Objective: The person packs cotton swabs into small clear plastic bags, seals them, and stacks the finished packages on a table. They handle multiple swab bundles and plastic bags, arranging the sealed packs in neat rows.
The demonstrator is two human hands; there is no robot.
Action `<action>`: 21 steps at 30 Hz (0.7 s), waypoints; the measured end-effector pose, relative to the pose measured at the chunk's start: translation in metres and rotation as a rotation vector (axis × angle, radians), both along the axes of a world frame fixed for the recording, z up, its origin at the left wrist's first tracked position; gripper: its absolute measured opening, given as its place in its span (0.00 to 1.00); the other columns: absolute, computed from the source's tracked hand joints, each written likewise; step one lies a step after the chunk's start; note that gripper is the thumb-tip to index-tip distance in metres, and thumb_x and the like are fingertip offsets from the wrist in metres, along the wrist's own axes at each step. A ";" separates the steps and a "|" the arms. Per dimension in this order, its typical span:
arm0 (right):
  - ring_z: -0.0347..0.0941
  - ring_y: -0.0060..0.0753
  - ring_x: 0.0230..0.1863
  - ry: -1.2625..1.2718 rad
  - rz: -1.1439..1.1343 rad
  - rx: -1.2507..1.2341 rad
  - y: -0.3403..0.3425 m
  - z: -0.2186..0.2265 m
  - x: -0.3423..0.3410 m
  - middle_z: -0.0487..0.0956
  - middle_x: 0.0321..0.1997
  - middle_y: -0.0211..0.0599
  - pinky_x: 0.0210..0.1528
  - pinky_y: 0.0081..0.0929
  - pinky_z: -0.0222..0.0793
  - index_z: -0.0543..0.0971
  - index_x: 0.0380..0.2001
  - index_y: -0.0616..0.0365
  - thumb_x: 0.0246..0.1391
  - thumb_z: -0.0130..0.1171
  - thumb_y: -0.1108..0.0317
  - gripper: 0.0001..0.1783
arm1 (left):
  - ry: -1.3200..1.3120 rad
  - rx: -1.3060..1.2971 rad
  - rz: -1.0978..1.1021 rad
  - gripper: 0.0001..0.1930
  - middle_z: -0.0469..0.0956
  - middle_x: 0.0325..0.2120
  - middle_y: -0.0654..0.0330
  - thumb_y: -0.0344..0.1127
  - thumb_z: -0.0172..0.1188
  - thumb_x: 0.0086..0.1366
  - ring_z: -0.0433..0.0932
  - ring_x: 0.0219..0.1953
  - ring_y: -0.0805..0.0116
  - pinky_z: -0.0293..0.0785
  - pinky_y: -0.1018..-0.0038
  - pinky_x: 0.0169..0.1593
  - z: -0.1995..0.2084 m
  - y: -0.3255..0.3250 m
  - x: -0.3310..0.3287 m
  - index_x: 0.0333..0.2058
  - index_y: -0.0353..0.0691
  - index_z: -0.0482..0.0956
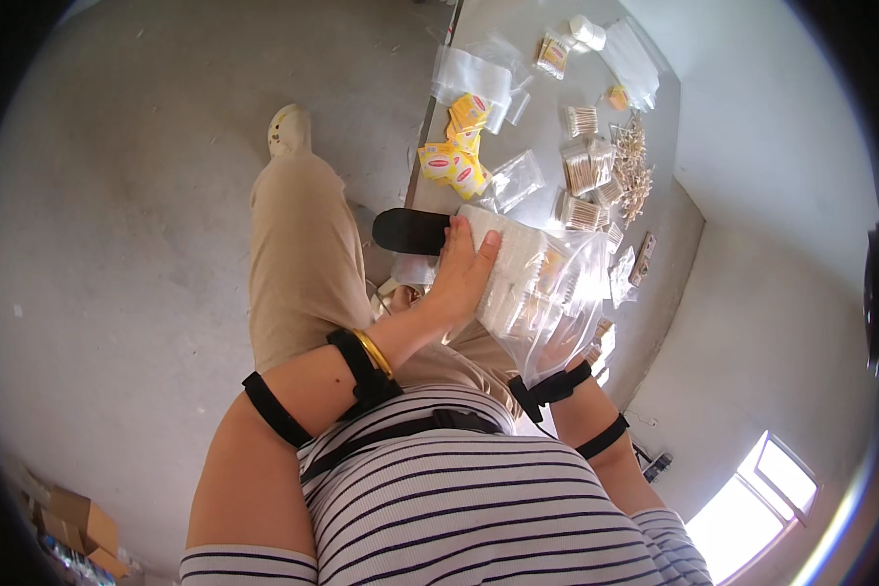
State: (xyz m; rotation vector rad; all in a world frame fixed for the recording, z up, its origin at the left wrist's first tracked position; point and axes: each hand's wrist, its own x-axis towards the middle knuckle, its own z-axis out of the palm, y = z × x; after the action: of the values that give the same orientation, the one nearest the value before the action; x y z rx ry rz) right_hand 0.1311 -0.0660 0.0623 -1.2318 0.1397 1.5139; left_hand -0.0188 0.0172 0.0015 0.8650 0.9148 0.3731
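My left hand [464, 275] lies over the end of a clear plastic bag [581, 293] packed with white bundles [513, 264]. Its thumb and fingers grip the bundle nearest to it. The bag's loose end drapes down by my right wrist [560, 383]. My right hand is behind or under the bag, so its fingers are hidden. Beside my left fingertips a flat black thing with a rounded end [410, 231] sticks out; I cannot make out its kind. Past the bag, yellow printed cards [456, 161] lie spread at the table's left edge.
The grey table [503, 29] holds bundled cotton swabs [586, 166], a heap of loose swabs [635, 171], empty clear bags [474, 76], a stack of clear sleeves [633, 63] and a power strip [643, 259]. A wall borders it on the right. Cardboard boxes [78, 523] stand lower left.
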 end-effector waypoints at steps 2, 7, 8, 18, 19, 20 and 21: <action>0.71 0.46 0.64 0.007 -0.003 0.011 0.002 -0.001 0.000 0.70 0.69 0.47 0.66 0.44 0.71 0.62 0.70 0.58 0.72 0.40 0.43 0.36 | -0.020 -0.014 0.058 0.47 0.38 0.74 0.32 0.64 0.34 0.77 0.32 0.77 0.40 0.29 0.55 0.77 -0.007 -0.004 0.004 0.71 0.21 0.38; 0.74 0.46 0.62 0.113 -0.051 0.048 0.004 -0.011 0.006 0.72 0.67 0.48 0.64 0.45 0.73 0.64 0.70 0.58 0.71 0.39 0.41 0.37 | -0.100 0.048 0.228 0.45 0.41 0.74 0.34 0.64 0.31 0.77 0.35 0.78 0.42 0.29 0.57 0.77 -0.015 0.003 -0.002 0.73 0.24 0.41; 0.74 0.46 0.62 0.174 -0.063 0.069 0.005 -0.016 0.009 0.72 0.67 0.48 0.64 0.45 0.73 0.64 0.70 0.59 0.71 0.39 0.40 0.37 | -0.129 0.088 0.234 0.45 0.42 0.74 0.35 0.64 0.31 0.77 0.35 0.78 0.42 0.29 0.57 0.77 -0.007 0.009 -0.006 0.73 0.25 0.42; 0.76 0.43 0.58 -0.191 0.006 -0.053 0.044 0.060 -0.032 0.76 0.63 0.42 0.61 0.44 0.75 0.67 0.68 0.53 0.66 0.41 0.28 0.44 | -0.211 0.318 0.121 0.42 0.46 0.74 0.37 0.63 0.33 0.78 0.39 0.78 0.44 0.34 0.59 0.76 0.059 0.033 -0.003 0.72 0.28 0.49; 0.76 0.43 0.59 -0.177 0.007 -0.050 0.043 0.055 -0.030 0.75 0.64 0.42 0.61 0.45 0.74 0.67 0.69 0.52 0.66 0.41 0.28 0.44 | -0.234 0.350 0.127 0.41 0.47 0.74 0.37 0.62 0.34 0.78 0.40 0.77 0.44 0.35 0.59 0.76 0.055 0.032 -0.001 0.72 0.29 0.51; 0.75 0.43 0.60 -0.162 0.005 -0.051 0.043 0.050 -0.028 0.75 0.64 0.41 0.62 0.45 0.73 0.66 0.69 0.51 0.66 0.41 0.28 0.44 | -0.252 0.344 0.125 0.40 0.48 0.73 0.37 0.61 0.35 0.78 0.41 0.77 0.45 0.37 0.60 0.76 0.054 0.031 0.000 0.72 0.29 0.52; 0.74 0.43 0.60 -0.146 0.004 -0.051 0.044 0.047 -0.028 0.74 0.65 0.41 0.62 0.45 0.72 0.66 0.70 0.50 0.66 0.41 0.28 0.44 | -0.269 0.339 0.123 0.39 0.49 0.73 0.37 0.59 0.37 0.79 0.43 0.77 0.45 0.40 0.60 0.76 0.053 0.029 0.000 0.72 0.30 0.52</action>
State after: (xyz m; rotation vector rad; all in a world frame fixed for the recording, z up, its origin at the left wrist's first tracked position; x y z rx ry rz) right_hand 0.1032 -0.0224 0.1095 -1.3794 0.0793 1.4256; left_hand -0.0191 0.0466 0.0544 1.0399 0.6648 0.7485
